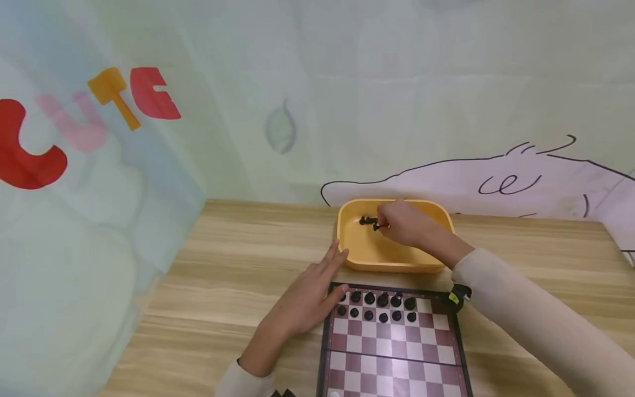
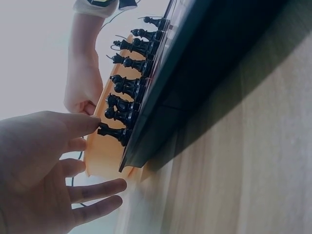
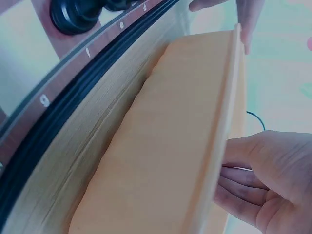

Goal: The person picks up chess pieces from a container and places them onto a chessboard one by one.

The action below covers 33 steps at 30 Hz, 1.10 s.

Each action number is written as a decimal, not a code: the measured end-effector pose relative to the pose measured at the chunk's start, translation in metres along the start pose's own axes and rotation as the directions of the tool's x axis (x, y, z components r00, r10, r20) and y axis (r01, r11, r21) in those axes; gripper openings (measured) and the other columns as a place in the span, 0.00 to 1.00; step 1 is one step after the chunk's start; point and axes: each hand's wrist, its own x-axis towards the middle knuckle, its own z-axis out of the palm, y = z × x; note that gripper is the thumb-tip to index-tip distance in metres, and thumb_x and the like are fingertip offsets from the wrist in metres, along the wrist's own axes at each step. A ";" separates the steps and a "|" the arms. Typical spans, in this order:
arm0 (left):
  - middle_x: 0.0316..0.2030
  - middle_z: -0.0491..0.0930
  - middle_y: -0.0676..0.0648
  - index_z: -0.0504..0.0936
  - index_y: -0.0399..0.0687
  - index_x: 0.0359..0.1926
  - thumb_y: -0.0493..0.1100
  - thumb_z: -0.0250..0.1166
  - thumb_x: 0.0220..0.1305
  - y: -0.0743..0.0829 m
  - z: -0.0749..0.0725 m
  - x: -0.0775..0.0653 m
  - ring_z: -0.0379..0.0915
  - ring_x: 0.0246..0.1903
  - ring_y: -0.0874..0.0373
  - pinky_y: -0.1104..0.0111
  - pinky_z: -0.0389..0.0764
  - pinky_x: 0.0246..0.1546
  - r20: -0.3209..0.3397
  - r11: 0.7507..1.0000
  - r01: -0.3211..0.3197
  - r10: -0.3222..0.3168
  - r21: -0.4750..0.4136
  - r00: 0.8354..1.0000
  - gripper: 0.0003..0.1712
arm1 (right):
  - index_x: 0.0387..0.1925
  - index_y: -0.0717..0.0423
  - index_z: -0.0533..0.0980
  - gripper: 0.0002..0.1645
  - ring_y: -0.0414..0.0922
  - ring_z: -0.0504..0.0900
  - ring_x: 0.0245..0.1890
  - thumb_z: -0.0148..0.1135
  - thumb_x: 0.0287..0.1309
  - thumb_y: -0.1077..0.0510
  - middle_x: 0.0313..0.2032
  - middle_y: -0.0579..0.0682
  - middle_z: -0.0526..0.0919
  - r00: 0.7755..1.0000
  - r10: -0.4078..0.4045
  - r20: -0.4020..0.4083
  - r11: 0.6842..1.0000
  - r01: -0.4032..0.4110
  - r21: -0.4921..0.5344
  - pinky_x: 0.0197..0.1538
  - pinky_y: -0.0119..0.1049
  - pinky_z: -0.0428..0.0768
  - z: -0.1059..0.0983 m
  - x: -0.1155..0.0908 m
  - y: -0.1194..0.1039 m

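Observation:
Reaching into the yellow plastic box (image 1: 392, 268), my right hand (image 1: 404, 223) has curled fingers and pinches a black chess piece (image 1: 377, 226). More black chess pieces (image 1: 366, 220) lie beside its fingertips on the box floor. In the right wrist view the box wall hides those fingertips. My left hand (image 1: 305, 298) is spread, its fingers by the box's left front corner. Its thumb is over the far left corner of the chessboard (image 1: 392, 348), close to a black rook (image 2: 112, 131). Two rows of black chess pieces (image 1: 382, 299) stand upright along the board's far side.
The board lies on a wood-grain table (image 1: 248, 248), just in front of the box. Behind the box rises a printed cloth backdrop (image 1: 387, 110). A white round piece (image 1: 334, 394) shows at the board's near left.

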 end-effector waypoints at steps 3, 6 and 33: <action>0.73 0.31 0.56 0.37 0.69 0.74 0.60 0.48 0.69 0.001 0.002 0.000 0.51 0.66 0.52 0.55 0.59 0.60 0.000 1.000 -0.002 0.002 0.002 1.000 0.40 | 0.26 0.55 0.74 0.05 0.41 0.69 0.21 0.64 0.50 0.63 0.22 0.44 0.74 0.999 -0.017 -0.037 1.000 0.017 0.020 0.28 0.35 0.71 -0.003 -0.010 -0.001; 0.74 0.32 0.55 0.37 0.69 0.74 0.59 0.49 0.69 0.001 0.002 0.000 0.52 0.66 0.53 0.55 0.60 0.60 -0.002 1.000 0.003 -0.003 -0.003 1.000 0.40 | 0.26 0.53 0.74 0.06 0.39 0.69 0.22 0.65 0.50 0.62 0.22 0.42 0.74 0.997 -0.032 -0.074 0.999 0.034 0.017 0.28 0.35 0.71 -0.009 -0.019 -0.004; 0.73 0.29 0.57 0.38 0.67 0.74 0.58 0.47 0.71 0.004 0.005 0.002 0.43 0.68 0.55 0.53 0.55 0.62 -0.019 1.000 0.001 -0.001 -0.005 1.000 0.38 | 0.36 0.48 0.84 0.11 0.30 0.74 0.29 0.67 0.49 0.64 0.32 0.36 0.80 0.960 -0.069 -0.272 0.989 0.101 0.106 0.28 0.26 0.75 -0.034 -0.127 -0.025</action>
